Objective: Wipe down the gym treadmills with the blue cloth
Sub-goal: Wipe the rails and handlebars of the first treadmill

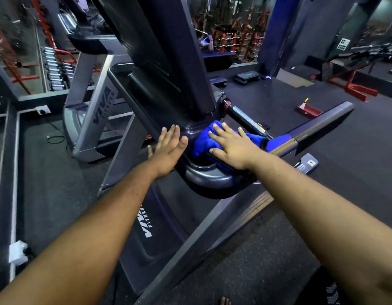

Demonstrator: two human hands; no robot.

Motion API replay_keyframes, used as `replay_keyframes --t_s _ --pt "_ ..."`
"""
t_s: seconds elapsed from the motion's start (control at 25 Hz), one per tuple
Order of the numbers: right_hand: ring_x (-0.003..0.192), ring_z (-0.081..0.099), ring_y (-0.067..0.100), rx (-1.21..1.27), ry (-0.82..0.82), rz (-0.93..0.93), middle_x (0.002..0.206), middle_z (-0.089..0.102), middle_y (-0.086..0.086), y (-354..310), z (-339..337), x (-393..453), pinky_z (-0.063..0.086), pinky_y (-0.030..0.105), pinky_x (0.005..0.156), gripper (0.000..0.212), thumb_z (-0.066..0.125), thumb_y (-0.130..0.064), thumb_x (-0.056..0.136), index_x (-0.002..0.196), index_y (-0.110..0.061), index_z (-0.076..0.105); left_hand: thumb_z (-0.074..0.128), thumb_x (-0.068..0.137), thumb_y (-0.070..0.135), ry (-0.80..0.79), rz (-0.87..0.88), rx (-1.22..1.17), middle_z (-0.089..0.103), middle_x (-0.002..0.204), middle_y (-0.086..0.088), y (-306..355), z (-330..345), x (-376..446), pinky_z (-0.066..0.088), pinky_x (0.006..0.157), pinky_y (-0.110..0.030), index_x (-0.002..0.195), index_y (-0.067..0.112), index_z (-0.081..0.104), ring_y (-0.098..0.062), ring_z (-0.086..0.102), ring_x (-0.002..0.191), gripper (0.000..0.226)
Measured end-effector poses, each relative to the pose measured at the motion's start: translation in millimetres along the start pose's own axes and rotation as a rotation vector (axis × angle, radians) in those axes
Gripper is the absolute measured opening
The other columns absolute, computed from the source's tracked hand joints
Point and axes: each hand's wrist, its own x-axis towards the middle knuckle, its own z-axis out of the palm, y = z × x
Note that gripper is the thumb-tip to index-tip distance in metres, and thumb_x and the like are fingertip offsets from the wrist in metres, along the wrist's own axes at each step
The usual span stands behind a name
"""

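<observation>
Far left of the console stands a second treadmill (96,111), not being touched at this moment. Moving in, the left hand (169,148) lies flat against the console (159,69) at its lower corner, fingers (172,133) straight and together, grasping nothing; it looks like a brace. Just right of that, still at the console's base, the cloth (207,137) sits bunched in the curved tray under the right hand (231,148). The fingers there are spread and pressing down on the blue fabric rather than curled round it. Right of the console, the handrail (247,119) runs out past the cloth, which seems to touch its near end.

The step in hand, by my reading, is wiping the tray and the joint where rail meets console. To do it well: keep the palm flat so the cloth stays spread, push it into the curved lip, then draw it out along the rail. The bracing hand should stay clear of the wiped patch. The bunched cloth may skip the recess, so unfolding it would help.
</observation>
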Motion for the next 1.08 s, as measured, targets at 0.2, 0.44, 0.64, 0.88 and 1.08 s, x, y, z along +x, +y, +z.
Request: replay_keyframes --t_s 0.2,0.44,0.64,0.88,1.08 --pt "0.152 0.014 0.012 0.071 0.192 0.032 0.161 0.03 -0.008 1 23 -49 0.015 0.046 0.123 0.077 0.026 -0.073 0.091 0.151 -0.027 0.038 -0.009 0.052 0.101 0.012 0.034 0.077 -0.015 0.163 0.02 -4 2 2 -0.014 0.117 -0.059 0.157 0.034 -0.005 -0.003 -0.024 0.147 0.125" --pt "0.154 0.001 0.013 0.015 0.0 0.073 0.167 0.006 -0.005 -19 2 -10 0.004 0.05 0.123 0.069 0.031 -0.059 0.1 0.158 -0.025 0.02 -0.009 0.049 0.102 -0.007 0.021 0.078 -0.015 0.163 0.021 0 1 0 -0.014 0.117 -0.059 0.158 0.035 -0.004 -0.002 -0.025 0.147 0.128" --pt "0.153 0.01 0.018 0.034 0.153 0.26 0.165 0.018 -0.001 -39 21 -36 0.009 0.048 0.122 0.07 0.032 -0.061 0.097 0.155 -0.022 0.029 -0.006 0.055 0.1 -0.016 0.025 0.019 -0.015 0.162 0.024 -3 -1 2 -0.015 0.117 -0.056 0.157 0.038 -0.003 0.0 -0.027 0.145 0.12" --pt "0.154 0.002 0.018 0.016 -0.047 0.077 0.167 0.004 0.002 -51 5 -4 0.005 0.048 0.124 0.062 0.03 -0.041 0.101 0.158 -0.019 0.019 0.005 0.078 0.083 -0.022 0.012 0.037 -0.011 0.163 0.024 -2 -1 2 -0.013 0.117 -0.06 0.157 0.037 0.001 -0.002 -0.023 0.147 0.091" --pt "0.144 0.034 0.017 0.061 0.137 0.127 0.153 0.044 -0.005 -17 2 -32 0.031 0.042 0.113 0.056 0.036 -0.058 0.097 0.143 -0.03 0.05 -0.002 0.064 0.092 -0.003 0.018 0.087 -0.013 0.163 0.022 -2 0 -1 -0.014 0.117 -0.058 0.157 0.035 -0.002 -0.002 -0.023 0.147 0.109"
